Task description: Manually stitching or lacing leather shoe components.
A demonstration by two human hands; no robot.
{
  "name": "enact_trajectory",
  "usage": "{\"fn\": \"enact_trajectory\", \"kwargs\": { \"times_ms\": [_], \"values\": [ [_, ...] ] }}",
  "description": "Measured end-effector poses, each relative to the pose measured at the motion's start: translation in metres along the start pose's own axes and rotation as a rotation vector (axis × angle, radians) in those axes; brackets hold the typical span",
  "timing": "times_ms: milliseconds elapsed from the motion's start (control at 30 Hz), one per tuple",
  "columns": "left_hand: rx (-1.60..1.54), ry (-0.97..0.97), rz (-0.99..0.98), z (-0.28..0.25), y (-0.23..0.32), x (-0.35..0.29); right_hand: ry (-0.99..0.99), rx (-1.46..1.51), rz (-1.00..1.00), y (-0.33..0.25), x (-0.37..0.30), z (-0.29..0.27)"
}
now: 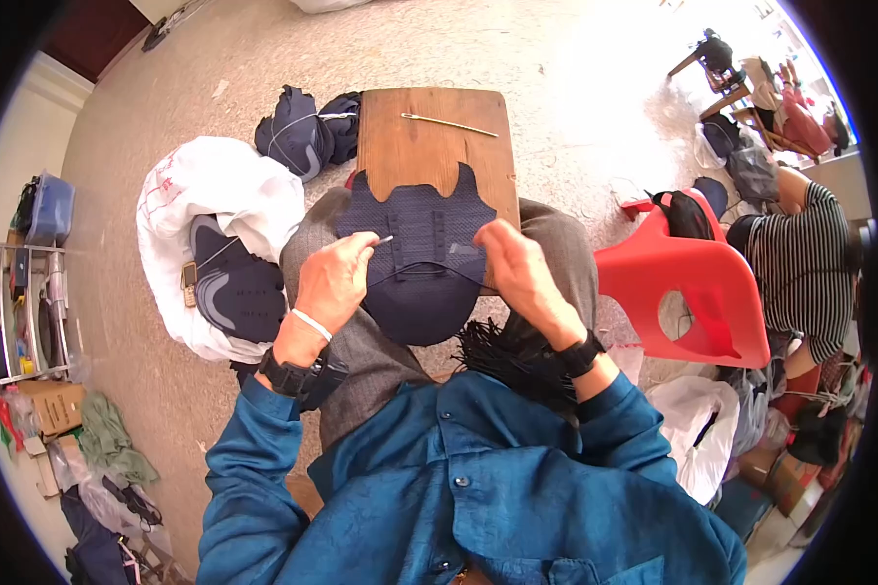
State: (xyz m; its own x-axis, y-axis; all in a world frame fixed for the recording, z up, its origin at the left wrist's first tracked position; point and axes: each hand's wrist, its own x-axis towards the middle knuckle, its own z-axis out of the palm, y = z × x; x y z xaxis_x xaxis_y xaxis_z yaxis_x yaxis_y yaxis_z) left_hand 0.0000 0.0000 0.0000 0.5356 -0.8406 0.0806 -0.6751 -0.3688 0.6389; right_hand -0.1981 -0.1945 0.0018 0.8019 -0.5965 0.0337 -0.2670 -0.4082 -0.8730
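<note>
A dark navy fabric piece [429,302], with two horn-like tips at its far end and a rounded near end, lies over my lap and the stool's near part. Two ladder-like strips run down its middle. Between the thumb and fingers of my left hand [334,276] is a thin stick-like thing with a pale tip [388,239]; its other end is hidden. A dark cord [429,263] loops across the fabric toward my right hand [523,273]. That hand is closed at the fabric's right edge, with the cord at its fingers.
A wooden stool [380,127] carries a long needle-like rod [449,124]. At left, a white sack [215,166] holds more navy pieces and a phone [188,283]. Bundled navy pieces [298,132] lie beyond it. A red plastic chair [693,283] and a person in stripes [805,263] are at right.
</note>
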Motion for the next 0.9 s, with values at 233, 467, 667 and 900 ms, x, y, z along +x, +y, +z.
{"fn": "enact_trajectory", "kwargs": {
  "times_ms": [233, 467, 667, 900],
  "values": [
    [0.295, 0.032, 0.114, 0.003, 0.005, -0.009, -0.018, -0.156, -0.188, 0.006, -0.004, 0.02],
    [0.326, 0.057, 0.209, 0.01, -0.001, -0.007, -0.195, -0.027, -0.146, 0.008, 0.0, 0.018],
    [0.301, -0.004, 0.126, 0.013, 0.006, -0.005, -0.16, 0.034, -0.131, 0.004, 0.012, 0.035],
    [0.323, -0.005, 0.22, 0.016, 0.0, 0.002, -0.117, -0.166, -0.375, 0.011, 0.018, 0.051]
  ]
}}
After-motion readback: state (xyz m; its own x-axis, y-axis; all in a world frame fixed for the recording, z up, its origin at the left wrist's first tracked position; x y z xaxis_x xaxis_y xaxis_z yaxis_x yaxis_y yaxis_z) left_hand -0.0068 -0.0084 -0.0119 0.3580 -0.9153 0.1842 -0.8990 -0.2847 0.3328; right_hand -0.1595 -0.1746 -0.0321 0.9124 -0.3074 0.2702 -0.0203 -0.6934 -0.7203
